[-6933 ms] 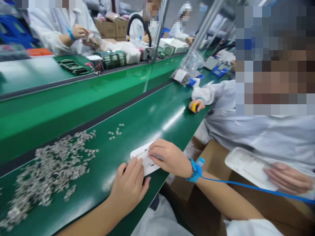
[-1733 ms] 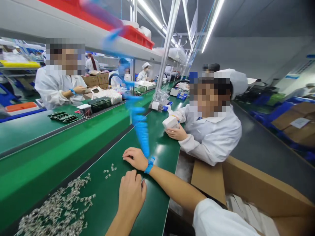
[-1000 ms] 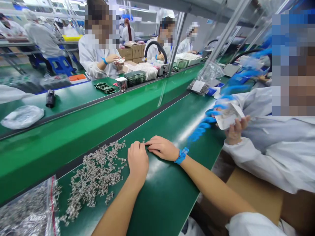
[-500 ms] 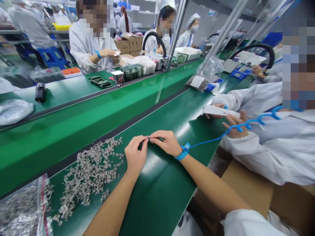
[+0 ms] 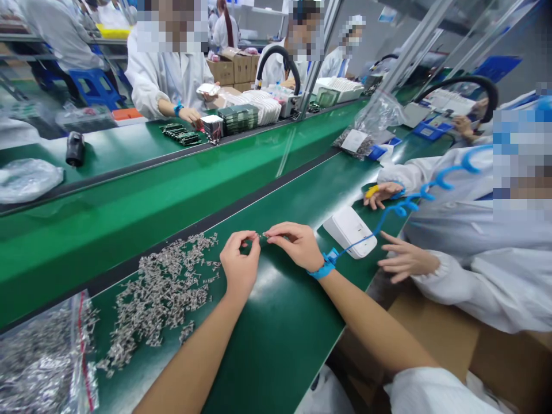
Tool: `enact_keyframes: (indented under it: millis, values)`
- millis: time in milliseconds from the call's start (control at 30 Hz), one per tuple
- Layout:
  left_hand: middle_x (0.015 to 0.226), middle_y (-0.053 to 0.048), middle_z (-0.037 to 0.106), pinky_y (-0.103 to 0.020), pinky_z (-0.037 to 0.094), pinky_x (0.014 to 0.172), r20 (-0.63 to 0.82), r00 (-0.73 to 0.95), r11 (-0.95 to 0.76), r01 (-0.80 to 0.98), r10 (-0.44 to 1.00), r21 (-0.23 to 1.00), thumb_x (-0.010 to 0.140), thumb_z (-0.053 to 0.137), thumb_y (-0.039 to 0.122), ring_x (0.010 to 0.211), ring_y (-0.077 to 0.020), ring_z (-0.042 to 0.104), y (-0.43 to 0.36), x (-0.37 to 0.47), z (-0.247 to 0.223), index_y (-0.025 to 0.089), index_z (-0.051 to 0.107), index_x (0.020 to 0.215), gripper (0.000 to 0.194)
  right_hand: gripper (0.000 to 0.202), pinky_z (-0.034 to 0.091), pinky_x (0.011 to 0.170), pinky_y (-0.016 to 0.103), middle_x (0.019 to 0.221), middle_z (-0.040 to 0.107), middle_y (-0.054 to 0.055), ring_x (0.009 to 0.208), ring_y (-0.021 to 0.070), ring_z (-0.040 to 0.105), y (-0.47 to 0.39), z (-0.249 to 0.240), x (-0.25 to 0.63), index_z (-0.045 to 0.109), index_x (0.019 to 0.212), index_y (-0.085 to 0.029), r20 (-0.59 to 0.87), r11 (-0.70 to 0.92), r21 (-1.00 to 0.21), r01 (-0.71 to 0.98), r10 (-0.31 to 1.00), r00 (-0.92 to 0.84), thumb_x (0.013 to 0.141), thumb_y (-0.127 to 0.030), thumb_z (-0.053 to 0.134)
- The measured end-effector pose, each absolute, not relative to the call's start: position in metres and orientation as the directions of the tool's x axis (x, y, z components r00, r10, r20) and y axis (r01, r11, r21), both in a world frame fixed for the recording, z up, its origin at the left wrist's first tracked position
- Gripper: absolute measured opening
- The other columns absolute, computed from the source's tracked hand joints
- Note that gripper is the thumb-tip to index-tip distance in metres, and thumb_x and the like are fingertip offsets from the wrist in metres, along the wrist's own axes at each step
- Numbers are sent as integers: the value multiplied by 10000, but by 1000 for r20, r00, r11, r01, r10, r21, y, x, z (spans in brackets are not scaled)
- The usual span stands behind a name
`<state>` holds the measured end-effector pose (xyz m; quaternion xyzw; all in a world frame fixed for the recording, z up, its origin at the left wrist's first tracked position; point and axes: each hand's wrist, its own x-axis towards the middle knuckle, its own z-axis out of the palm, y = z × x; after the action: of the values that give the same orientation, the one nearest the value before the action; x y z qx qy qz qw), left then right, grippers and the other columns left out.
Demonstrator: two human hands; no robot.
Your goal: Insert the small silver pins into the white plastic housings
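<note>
Silvery piece [image 5: 264, 235] in right hand [image 5: 298, 244]

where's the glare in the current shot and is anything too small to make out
Head view: white glare on the green bench near the left hand and right hand, and reflections on the plastic bag at lower left; the tiny bits they pinch are too small to identify.
</note>
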<state>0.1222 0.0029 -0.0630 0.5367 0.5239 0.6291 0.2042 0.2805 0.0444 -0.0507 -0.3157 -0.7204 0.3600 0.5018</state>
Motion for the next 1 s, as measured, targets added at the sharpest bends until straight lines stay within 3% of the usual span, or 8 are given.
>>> enact_keyframes:
  millis: [133,233,400,467,567,733,900,1000]
  values:
    - [896,-29,678,-302,472,779,630,-146,-429,614,763,662,917,552,131,857,-178,635,3,123,-68,179,641,918,101,83,574,815,351,933,731,26,868,224,696,38,-46,285,745,937,-231,551,596,-753,279,802,-229,959,-237,665]
    - [938,-55,678,-356,432,804,595,89,-442,758,799,480,923,493,72,922,-223,620,1,126,-74,170,630,954,171,170,552,854,364,950,721,41,903,230,683,27,-40,319,702,981,-222,628,617,-584,527,755,-187,1003,-179,539]
    - [953,-73,662,-402,366,744,459,202,-349,899,865,263,897,527,56,940,-274,565,-1,129,-74,188,656,970,198,141,518,783,427,960,638,123,900,300,616,7,-42,410,573,898,-198,642,245,-296,923,766,3,949,-192,442]
    - [977,-80,656,-410,355,749,463,164,-303,921,871,243,900,535,66,957,-281,557,-1,129,-70,184,656,991,191,111,512,754,425,984,615,132,900,308,605,0,-47,429,536,885,-203,606,154,-278,948,794,49,919,-198,431]
    - [1060,-101,642,-423,352,784,509,133,-291,925,851,245,917,543,108,1009,-285,544,-7,130,-62,169,638,1045,170,93,505,751,403,1004,617,110,894,291,616,-10,-47,419,526,916,-210,526,235,-317,919,850,-36,930,-207,435]
    - [1024,-88,624,-416,352,802,494,484,-636,746,722,199,969,525,245,985,-257,538,-40,145,-50,183,602,988,100,93,473,666,338,940,610,66,752,218,605,-23,-19,369,565,917,-205,434,455,-501,736,868,-242,965,-218,486]
    - [1299,-145,554,-427,346,938,445,640,-762,624,626,174,933,615,502,1215,-295,462,-60,162,-51,125,536,1233,489,123,471,702,349,908,580,67,793,224,572,-11,-3,358,598,891,-190,373,560,-433,706,825,-425,965,-184,500]
    - [1280,-152,567,-439,340,938,422,636,-747,640,647,181,928,604,572,1166,-301,491,-59,161,-53,118,525,1261,569,97,478,766,377,924,573,71,852,243,568,0,-10,359,592,872,-181,320,579,-350,736,813,-487,929,-134,529]
